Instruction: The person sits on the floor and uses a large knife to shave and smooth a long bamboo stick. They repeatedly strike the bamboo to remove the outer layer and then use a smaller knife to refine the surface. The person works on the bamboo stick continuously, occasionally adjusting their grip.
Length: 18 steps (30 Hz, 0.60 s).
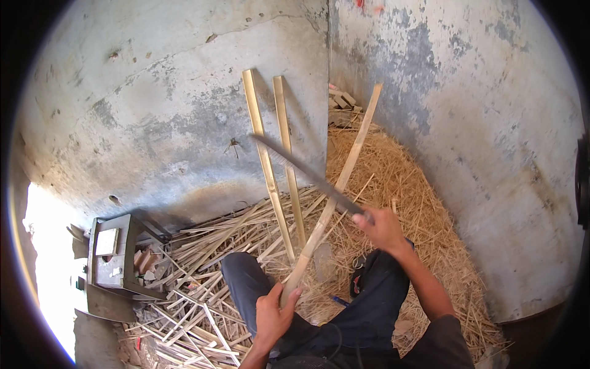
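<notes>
My left hand (275, 310) is closed around the near end of a long, flat bamboo strip (315, 238), which slants up and away to the right. In my right hand (384, 229) is the handle of a long knife (295, 162). Its dark blade points up and to the left, crossing the strip around mid-length; whether the two touch, I cannot tell. Beyond my left knee, two more bamboo strips, a wider one (252, 104) and a narrower one (282, 111), lean upright against the wall.
Split sticks (209, 230) lie heaped on the left, and fine shavings (402, 172) pile up on the right. A grey boxy stand (126, 270) lies at the far left. Bricks (339, 99) sit near the corner of the worn walls (160, 92). My bent legs (375, 295) frame the work.
</notes>
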Motion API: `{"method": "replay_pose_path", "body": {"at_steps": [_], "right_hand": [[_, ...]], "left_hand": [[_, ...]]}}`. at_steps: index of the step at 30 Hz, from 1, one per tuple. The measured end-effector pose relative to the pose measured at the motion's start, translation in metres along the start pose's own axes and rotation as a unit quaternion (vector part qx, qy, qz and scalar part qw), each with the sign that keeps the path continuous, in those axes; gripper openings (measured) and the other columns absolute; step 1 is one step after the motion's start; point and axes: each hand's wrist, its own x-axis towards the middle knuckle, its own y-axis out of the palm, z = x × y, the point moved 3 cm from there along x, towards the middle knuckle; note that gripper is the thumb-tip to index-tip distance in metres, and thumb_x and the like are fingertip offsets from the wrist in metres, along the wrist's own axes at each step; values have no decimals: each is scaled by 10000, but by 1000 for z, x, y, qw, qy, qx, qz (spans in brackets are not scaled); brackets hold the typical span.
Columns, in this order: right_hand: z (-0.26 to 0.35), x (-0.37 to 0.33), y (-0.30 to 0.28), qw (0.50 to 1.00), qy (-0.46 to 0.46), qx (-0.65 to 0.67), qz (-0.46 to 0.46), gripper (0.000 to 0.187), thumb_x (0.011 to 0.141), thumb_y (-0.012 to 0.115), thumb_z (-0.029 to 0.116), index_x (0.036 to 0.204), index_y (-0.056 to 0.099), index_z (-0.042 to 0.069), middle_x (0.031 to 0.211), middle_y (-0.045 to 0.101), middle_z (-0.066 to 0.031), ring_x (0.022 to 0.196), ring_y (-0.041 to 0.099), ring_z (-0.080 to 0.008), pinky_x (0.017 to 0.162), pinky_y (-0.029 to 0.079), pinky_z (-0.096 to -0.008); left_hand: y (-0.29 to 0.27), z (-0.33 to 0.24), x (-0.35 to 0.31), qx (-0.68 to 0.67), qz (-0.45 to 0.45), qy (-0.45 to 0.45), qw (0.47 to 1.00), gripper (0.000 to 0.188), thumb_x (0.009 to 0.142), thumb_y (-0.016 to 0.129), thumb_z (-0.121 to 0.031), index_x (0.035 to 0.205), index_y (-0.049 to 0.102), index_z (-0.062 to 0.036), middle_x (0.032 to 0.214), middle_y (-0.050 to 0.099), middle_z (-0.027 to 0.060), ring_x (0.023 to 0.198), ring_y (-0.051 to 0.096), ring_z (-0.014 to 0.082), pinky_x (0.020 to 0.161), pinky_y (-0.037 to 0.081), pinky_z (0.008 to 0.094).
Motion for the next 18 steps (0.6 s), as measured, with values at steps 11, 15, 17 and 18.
{"method": "replay_pose_path", "body": {"at_steps": [11, 15, 17, 18], "right_hand": [[8, -26, 22, 988, -123, -32, 82, 695, 975, 632, 713, 1044, 764, 34, 567, 595, -90, 496, 623, -255, 511, 483, -403], [-18, 16, -10, 1000, 7, 25, 11, 739, 1018, 583, 694, 1016, 770, -21, 563, 553, -90, 520, 573, -193, 541, 470, -399], [-59, 38, -22, 997, 44, 52, -33, 734, 1045, 554, 669, 888, 717, -30, 571, 478, -49, 553, 491, -166, 559, 413, -392], [-76, 48, -25, 996, 54, 55, -46, 717, 1048, 556, 654, 860, 690, -25, 579, 469, -46, 560, 484, -167, 564, 408, -393]], "left_hand": [[14, 1, 9, -65, 79, -2, 995, 391, 1090, 658, -299, 911, 631, 47, 612, 535, 219, 513, 534, 333, 556, 434, 435], [-6, 0, -9, -25, 95, -30, 995, 418, 1126, 585, -299, 895, 608, 48, 633, 530, 233, 548, 483, 391, 579, 442, 453], [-10, 10, -18, -20, 119, -46, 992, 436, 1144, 550, -313, 891, 604, 38, 634, 517, 178, 572, 464, 318, 582, 433, 424], [-11, 16, -22, -23, 133, -58, 989, 448, 1156, 529, -326, 892, 604, 28, 629, 503, 118, 587, 455, 234, 581, 421, 393]]}}
